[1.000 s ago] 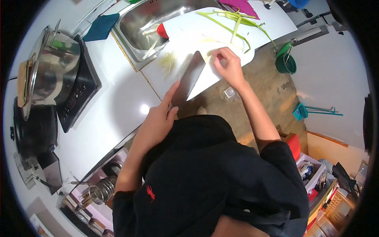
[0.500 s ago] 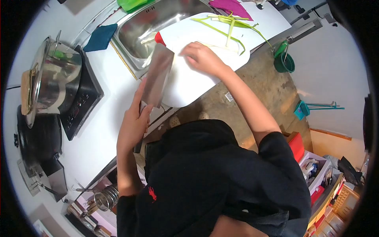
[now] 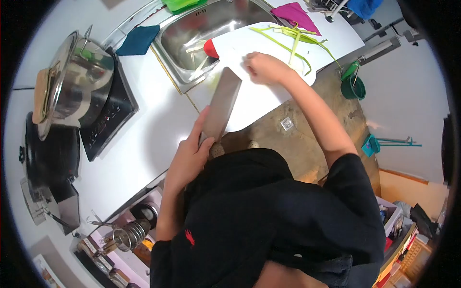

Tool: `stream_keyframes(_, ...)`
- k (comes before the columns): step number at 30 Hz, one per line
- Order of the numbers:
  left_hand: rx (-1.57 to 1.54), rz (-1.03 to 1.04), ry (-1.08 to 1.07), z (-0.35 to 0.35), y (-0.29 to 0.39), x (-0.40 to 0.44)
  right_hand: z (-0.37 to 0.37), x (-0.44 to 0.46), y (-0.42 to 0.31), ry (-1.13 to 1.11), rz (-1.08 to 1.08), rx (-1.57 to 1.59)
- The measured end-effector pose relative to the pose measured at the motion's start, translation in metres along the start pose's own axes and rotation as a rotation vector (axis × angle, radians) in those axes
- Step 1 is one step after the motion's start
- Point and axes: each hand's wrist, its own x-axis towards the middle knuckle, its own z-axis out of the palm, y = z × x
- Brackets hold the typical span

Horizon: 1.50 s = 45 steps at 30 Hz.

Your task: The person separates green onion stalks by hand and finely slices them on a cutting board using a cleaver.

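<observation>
My left hand (image 3: 189,161) is wrapped round the handle of a broad cleaver (image 3: 223,103), its blade tilted up over the near left part of the white cutting board (image 3: 249,105). Over the board's middle is my right hand (image 3: 266,68), fingers curled in. Whatever may be between those fingertips is hidden. Long green stalks (image 3: 304,36), like scallions, lie at the board's far right, some hanging past its edge. The board has a red corner (image 3: 210,48) and partly overlaps the sink.
Pale stalk pieces (image 3: 197,71) lie in the steel sink (image 3: 180,38). A dark teal cloth (image 3: 138,40) and a magenta cloth (image 3: 295,15) flank it. A large lidded pot (image 3: 93,84) stands on the induction cooker (image 3: 108,122) at left. A green bucket (image 3: 353,87) is on the floor.
The view has shifted, so the counter appears farther right. My left hand has brought the cleaver nearer the board's middle. My right hand's fingers are more tightly curled.
</observation>
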Motion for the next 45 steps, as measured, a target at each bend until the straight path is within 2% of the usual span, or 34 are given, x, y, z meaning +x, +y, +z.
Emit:
stream_keyframes(2, 0.059, 0.015, -0.024, 0.006, 0.001, 0.010, 0.000, -0.026, -0.001, 0.038, 0.038, 0.043)
stream_keyframes(5, 0.099, 0.155, 0.056, 0.014, -0.024, 0.034, 0.000, -0.057, -0.007, 0.080, 0.095, 0.096)
stream_keyframes(8, 0.111, 0.055, 0.081, 0.003, -0.008, 0.035, 0.002, -0.076, -0.015, 0.163, 0.085, 0.154)
stream_keyframes(11, 0.254, 0.085, 0.144, 0.001, -0.004, 0.038, 0.016, -0.068, -0.039, 0.279, 0.030, 0.168)
stream_keyframes(14, 0.316, 0.114, 0.108, -0.001, -0.001, 0.034, 0.035, -0.055, -0.049, 0.364, -0.098, 0.195)
stream_keyframes(21, 0.326, 0.166, 0.019, -0.005, 0.000, 0.019, 0.048, -0.058, -0.054, 0.480, -0.088, 0.173)
stream_keyframes(26, 0.340, 0.305, 0.030, -0.006, 0.003, 0.028, 0.055, -0.062, -0.051, 0.555, -0.105, 0.154)
stream_keyframes(36, 0.458, 0.239, -0.066, -0.018, 0.021, 0.034, 0.056, -0.061, -0.052, 0.573, -0.083, 0.182)
stream_keyframes(39, 0.509, 0.077, -0.125, -0.022, 0.038, 0.032, 0.056, -0.061, -0.052, 0.565, -0.090, 0.183)
stream_keyframes(45, 0.534, 0.079, -0.146, -0.026, 0.042, 0.032, 0.056, -0.061, -0.052, 0.543, -0.075, 0.184)
